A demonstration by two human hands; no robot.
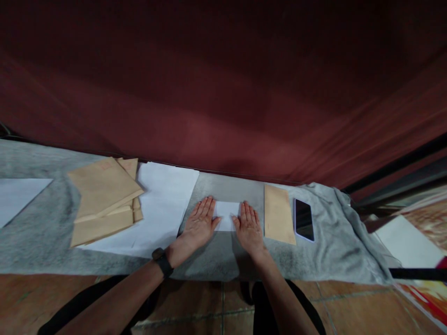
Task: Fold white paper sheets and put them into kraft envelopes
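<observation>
Between my hands a small white folded-looking piece of paper (226, 210) lies flat on the grey cloth. My left hand (201, 222), with a dark watch on its wrist, rests palm down over the paper's left end, fingers stretched out. Over the right end lies my right hand (248, 225), also flat, its fingers pointing away from me. Both thumbs reach inward onto the paper. To the right of my right hand is a single brown envelope (279, 214). Larger white sheets (167, 195) lie left of my left hand, partly under a pile of brown envelopes (104, 186).
A phone (304, 219) with a pale purple edge lies right of the single envelope. Another white sheet (19, 195) is at the far left. The grey cloth (349, 246) bunches at its right end. A dark red hanging surface (223, 116) rises behind; floor tiles (195, 302) show below.
</observation>
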